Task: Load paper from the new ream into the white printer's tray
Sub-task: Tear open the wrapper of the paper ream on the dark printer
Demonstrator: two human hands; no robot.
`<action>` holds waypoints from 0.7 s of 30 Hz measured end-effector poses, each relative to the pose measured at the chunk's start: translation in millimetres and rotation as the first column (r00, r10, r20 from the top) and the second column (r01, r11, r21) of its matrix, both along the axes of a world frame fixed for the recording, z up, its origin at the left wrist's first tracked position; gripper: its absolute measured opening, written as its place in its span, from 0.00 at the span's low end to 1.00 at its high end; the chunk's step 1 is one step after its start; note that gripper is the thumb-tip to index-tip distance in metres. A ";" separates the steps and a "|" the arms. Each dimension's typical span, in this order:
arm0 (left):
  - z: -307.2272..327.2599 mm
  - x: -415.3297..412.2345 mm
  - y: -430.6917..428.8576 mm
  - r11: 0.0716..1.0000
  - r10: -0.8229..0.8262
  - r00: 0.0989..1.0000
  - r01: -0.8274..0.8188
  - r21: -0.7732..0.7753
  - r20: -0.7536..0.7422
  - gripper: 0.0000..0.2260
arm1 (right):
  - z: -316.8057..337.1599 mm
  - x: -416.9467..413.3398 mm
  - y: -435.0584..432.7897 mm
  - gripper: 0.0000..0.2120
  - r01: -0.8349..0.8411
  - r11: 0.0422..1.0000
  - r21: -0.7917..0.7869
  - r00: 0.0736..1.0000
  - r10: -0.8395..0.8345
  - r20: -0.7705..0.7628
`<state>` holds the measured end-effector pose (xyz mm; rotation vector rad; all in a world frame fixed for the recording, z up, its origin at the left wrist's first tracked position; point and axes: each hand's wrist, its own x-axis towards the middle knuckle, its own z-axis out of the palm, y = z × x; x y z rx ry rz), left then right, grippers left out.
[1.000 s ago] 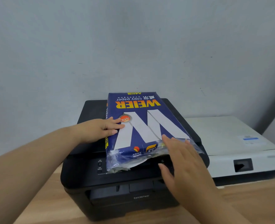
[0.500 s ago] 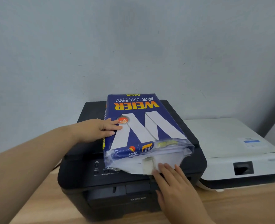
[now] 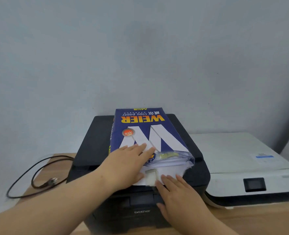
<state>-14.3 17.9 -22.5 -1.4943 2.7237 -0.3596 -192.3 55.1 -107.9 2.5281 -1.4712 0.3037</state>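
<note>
The blue paper ream lies lengthwise on top of a black printer. Its near end is torn open, and a white paper flap sticks out toward me. My left hand lies flat on the ream's near end, thumb beside the flap, pressing it down. My right hand has its fingertips on the flap's front edge, with the thumb lower against the black printer's front. The white printer stands to the right with its lid down; its tray is not in view.
Both printers stand on a wooden table against a grey wall. A dark cable with a plug loops on the table to the left of the black printer.
My left hand has moved from the ream's left side onto the top of its near end. My right hand first drew the white flap out and now stays on it.
</note>
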 end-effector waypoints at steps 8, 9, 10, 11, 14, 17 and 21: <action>12.0 4.9 8.9 0.974 -0.135 0.988 0.117 -0.196 -0.080 0.31 | 49.5 0.6 -5.0 0.18 -0.096 0.992 -0.076 0.990 0.103 0.093; 13.4 6.7 9.7 0.956 -0.193 0.980 0.175 -0.237 -0.054 0.32 | 56.8 0.9 -8.7 0.17 -0.106 0.994 -0.039 0.989 0.110 0.096; 13.3 8.4 9.3 0.941 -0.223 0.975 0.209 -0.266 -0.023 0.31 | 62.0 -0.1 -13.2 0.16 -0.120 0.993 0.002 0.987 0.119 0.109; 12.2 9.5 7.0 0.926 -0.242 0.970 0.231 -0.300 0.001 0.29 | 68.2 -1.4 -16.6 0.17 -0.112 0.992 0.063 0.987 0.104 0.121; 9.0 6.3 3.4 0.910 -0.253 0.966 0.259 -0.324 0.060 0.20 | 80.1 -4.0 -24.2 0.18 -0.063 0.992 0.112 0.995 0.054 0.080; -0.7 4.3 0.6 0.910 -0.194 0.976 0.218 -0.352 0.100 0.11 | 81.4 -0.5 -29.0 0.20 0.003 1.000 0.026 1.000 -0.002 -0.026; -9.4 6.1 -4.3 0.908 -0.122 0.990 0.141 -0.395 0.071 0.06 | 80.7 3.3 -32.3 0.16 -0.042 0.984 -0.175 0.989 0.017 -0.146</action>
